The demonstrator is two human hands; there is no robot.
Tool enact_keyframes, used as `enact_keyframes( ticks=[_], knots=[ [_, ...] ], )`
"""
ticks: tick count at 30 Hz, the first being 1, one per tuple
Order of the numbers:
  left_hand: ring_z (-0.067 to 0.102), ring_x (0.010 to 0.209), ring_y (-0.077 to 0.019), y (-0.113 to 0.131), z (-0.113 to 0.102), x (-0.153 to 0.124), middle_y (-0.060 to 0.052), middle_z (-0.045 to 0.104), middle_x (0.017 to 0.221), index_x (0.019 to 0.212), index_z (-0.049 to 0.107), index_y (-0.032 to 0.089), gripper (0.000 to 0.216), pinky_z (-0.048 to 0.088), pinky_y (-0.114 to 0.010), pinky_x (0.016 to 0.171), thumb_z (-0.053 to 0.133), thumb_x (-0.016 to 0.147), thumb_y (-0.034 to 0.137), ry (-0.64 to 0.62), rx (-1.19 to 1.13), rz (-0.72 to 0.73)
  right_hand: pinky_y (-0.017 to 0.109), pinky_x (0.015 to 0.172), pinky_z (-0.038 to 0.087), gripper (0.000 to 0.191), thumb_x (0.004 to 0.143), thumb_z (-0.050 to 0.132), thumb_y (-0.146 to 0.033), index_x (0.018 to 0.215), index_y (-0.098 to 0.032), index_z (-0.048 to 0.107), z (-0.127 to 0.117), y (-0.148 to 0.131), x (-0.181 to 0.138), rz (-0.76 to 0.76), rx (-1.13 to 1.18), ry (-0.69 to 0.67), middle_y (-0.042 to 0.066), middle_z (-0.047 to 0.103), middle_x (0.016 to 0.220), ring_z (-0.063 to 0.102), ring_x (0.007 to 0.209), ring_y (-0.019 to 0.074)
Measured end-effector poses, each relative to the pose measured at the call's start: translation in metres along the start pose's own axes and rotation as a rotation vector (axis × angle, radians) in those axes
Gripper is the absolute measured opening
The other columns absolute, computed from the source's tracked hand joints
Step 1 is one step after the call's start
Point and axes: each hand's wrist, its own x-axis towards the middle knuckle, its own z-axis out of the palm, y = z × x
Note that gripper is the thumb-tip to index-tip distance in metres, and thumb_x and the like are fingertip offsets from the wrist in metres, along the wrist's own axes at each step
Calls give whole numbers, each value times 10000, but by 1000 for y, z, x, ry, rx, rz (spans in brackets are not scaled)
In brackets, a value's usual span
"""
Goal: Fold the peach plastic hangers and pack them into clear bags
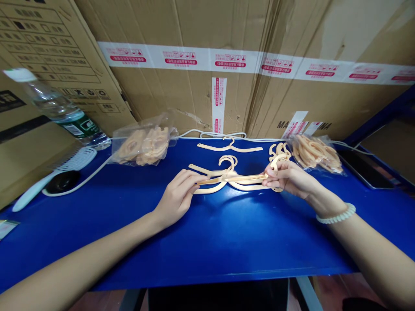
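- Your L hand pinches one end of the pale strip, thumb & fingers pressed tog. on it; your R hand pinches the opp. end.
- Key relation: the strip spans btwn your two sets of fingertips, long axis approx. side to side, R end a touch farther fwd. Neither hand is nearer; each has an end.
- Pale hook piece sits right at your R fingertips, just above the thumb; can't tell if gripped or only behind.
- Just below & beyond the strip, btwn your fingers: flat hanger pcs, overlapping in view, partly hidden.
- Farther fwd of your fingers: a hanger, lying side to side. Loose hooks just beyond R fingers.
- Surface: blue tabletop, glossy, reaching from beyond your fingers back twd you.
- Fwd-L of L fingers: bag of parts, then bottle & brush, well apart. Fwd-R of R fingers: second bag, dark flat device past it.
- Cardboard walls the far side.
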Motion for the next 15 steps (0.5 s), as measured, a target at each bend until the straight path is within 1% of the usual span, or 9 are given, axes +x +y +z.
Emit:
enact_keyframes(
  ticks=[2,5,11,15],
  knots=[
    [620,975,-213,1,0,0,-82,703,1067,1200,641,195,297,501,-349,843,438,1009,93,5,-22,-4,221,632,641,217,625,897,-193,647,-154,685,1,0,-1,15,-5,4,65,731,659,743,623,171],
    [630,983,-207,2,0,1,-75,713,1078,1202,640,201,301,505,-344,854,438,1010,89,5,-37,-9,235,618,642,236,601,911,-206,647,-162,683,3,-1,-2,-3,-28,4,55,732,663,740,615,173],
    [639,992,-218,3,0,0,-85,717,1075,1189,643,201,288,520,-359,858,430,1017,112,7,-37,-15,256,629,632,296,608,936,-300,692,-161,688,6,2,-4,-134,-83,55,76,746,731,730,621,170],
    [642,979,-204,4,0,0,-84,705,1068,1208,635,189,291,526,-334,850,435,1015,103,4,-44,-23,273,600,612,338,616,936,-362,720,-173,675,9,6,-3,-210,-124,109,59,724,658,722,594,180]
  ],
)
